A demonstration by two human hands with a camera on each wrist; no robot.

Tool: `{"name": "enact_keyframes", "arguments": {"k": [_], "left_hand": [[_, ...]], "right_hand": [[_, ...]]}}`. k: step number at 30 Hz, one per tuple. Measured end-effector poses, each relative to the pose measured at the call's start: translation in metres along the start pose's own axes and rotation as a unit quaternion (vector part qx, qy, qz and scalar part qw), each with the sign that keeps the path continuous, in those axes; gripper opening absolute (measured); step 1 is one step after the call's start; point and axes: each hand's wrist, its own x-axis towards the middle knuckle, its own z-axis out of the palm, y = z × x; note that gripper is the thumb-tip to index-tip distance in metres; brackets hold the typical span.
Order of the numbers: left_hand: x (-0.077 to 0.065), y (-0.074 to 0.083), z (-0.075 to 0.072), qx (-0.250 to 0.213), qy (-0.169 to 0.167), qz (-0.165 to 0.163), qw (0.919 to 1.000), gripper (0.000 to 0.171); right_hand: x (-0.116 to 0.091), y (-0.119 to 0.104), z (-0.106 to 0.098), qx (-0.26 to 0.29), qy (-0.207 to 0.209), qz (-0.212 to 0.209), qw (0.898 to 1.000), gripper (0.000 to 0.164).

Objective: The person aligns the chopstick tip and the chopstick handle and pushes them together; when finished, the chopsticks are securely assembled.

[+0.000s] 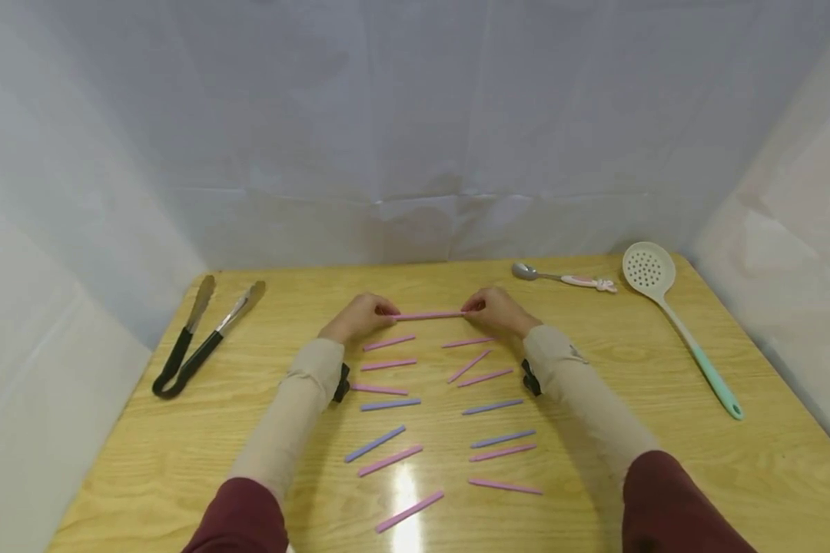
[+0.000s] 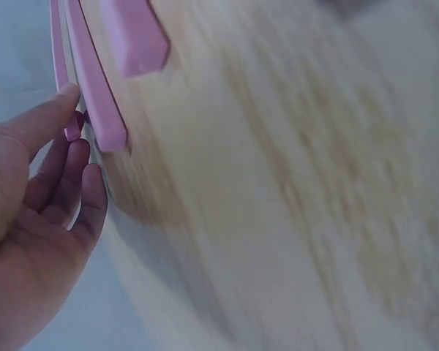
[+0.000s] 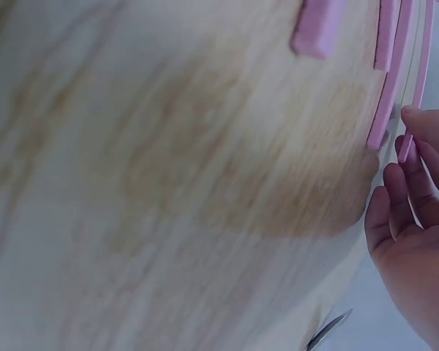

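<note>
One pink stick [image 1: 429, 316] | left hand [image 1: 358, 316] grip: pinching its left end | right hand [image 1: 503, 313] grip: pinching its right end | location: just beyond loose pink and blue sticks [image 1: 390, 404] on counter [image 1: 145, 461]

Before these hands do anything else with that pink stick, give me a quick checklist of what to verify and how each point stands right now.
1. Left hand pinching one end of the held pink stick: ok.
2. Right hand pinching its other end: ok.
3. Held pink stick looking straight: ok.
4. Held pink stick lifted off the table: cannot tell.
5. Tongs and spoon apart from both hands: ok.
6. Loose sticks lying parallel: not ok, their angles differ.
</note>
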Motion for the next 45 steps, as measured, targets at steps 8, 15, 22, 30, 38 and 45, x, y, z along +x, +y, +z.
{"name": "enact_keyframes", "arguments": {"k": [8, 15, 22, 30, 38, 45], "left_hand": [[0.001, 0.003, -0.002, 0.000, 0.006, -0.006, 1.0000, 0.024], [0.003, 0.003, -0.003, 0.005, 0.003, -0.010, 0.9999, 0.026], [0.003, 0.001, -0.003, 0.012, 0.006, -0.001, 0.9999, 0.026], [0.002, 0.000, -0.002, 0.009, 0.005, -0.007, 0.9999, 0.027], [0.000, -0.001, -0.002, -0.021, 0.026, 0.003, 0.9994, 0.029], [-0.006, -0.002, -0.003, -0.036, 0.040, 0.010, 0.9985, 0.027]], "right_hand": [[0.000, -0.006, -0.002, -0.015, -0.007, 0.014, 1.000, 0.016], [0.003, -0.008, -0.003, -0.022, -0.011, 0.013, 1.000, 0.017], [0.003, -0.008, -0.003, -0.027, -0.012, 0.011, 0.999, 0.017], [0.001, -0.006, -0.001, -0.018, -0.003, 0.008, 1.000, 0.017], [-0.006, -0.002, 0.000, 0.010, 0.017, 0.026, 0.999, 0.022], [-0.011, -0.003, -0.003, 0.011, 0.028, 0.021, 0.999, 0.024]]}}
